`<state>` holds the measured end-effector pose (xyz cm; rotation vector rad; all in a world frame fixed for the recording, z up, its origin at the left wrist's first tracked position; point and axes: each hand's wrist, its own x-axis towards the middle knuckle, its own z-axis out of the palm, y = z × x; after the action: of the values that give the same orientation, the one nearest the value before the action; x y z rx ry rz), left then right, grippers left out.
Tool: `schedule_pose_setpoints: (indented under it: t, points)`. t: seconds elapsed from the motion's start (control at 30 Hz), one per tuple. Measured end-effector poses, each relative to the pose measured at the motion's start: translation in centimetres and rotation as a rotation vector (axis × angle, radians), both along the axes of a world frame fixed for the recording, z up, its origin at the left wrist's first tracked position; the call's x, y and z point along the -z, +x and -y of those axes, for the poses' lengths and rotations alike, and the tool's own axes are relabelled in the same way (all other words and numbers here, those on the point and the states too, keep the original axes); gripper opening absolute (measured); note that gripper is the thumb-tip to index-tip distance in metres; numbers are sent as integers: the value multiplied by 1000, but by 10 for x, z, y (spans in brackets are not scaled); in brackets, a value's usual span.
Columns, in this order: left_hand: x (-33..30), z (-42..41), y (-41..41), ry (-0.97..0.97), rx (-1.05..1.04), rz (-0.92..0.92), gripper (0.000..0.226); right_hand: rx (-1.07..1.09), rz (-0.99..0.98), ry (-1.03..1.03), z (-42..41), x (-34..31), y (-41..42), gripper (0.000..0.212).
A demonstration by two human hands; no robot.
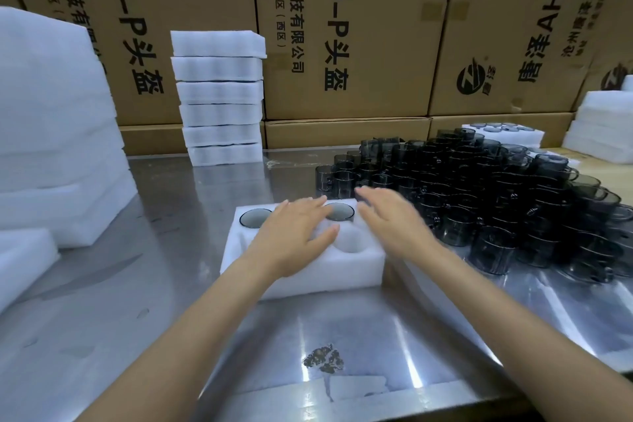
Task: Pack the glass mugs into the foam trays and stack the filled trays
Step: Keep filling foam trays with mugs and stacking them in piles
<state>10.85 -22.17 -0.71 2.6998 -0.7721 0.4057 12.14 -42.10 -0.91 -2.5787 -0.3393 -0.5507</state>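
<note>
A white foam tray [359,267] lies on the steel table in front of me. Two of its back holes hold dark glass mugs, one at the left [254,218] and one further right [341,211]. A front hole [351,241] stands empty. My left hand [291,236] rests flat on the tray's middle with straight fingers. My right hand [394,219] hovers over the tray's right end, fingers stretched toward the mugs and holding nothing. A big cluster of smoky glass mugs [479,195] stands to the right.
A stack of several foam trays [219,96] stands at the back. Larger foam piles sit at the left [58,134] and far right [603,127]. A filled tray [503,134] lies behind the mugs. Cardboard boxes [342,27] wall off the back.
</note>
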Motion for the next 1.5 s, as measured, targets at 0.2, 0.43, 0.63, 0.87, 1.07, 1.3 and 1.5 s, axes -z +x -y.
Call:
schedule_pose_setpoints:
  t: [0.2,0.43,0.63,0.87,1.07,1.3,1.5]
  points:
    - [5,-10,-25,-125,52,258,43,559,241,-156,83,-25,5,40]
    - [8,-9,-24,-63,20,223,41,894,-155,-371,124,-32,7,40]
    - [6,-9,-25,-53,11,213,43,735,-38,-500,120,-39,4,25]
    - [5,-10,-29,-224,40,197,27,322,56,15,68,-58,-27,37]
    - [7,10,-49,-428,138,114,67,-122,-158,459,-11,-67,-61,25]
    - [0,6,-52,-806,-6,-71,30,-225,23,748,-34,-60,-72,17]
    - [-19,-2,-51,-786,194,-393,34,-352,-218,590,-23,-41,-71,50]
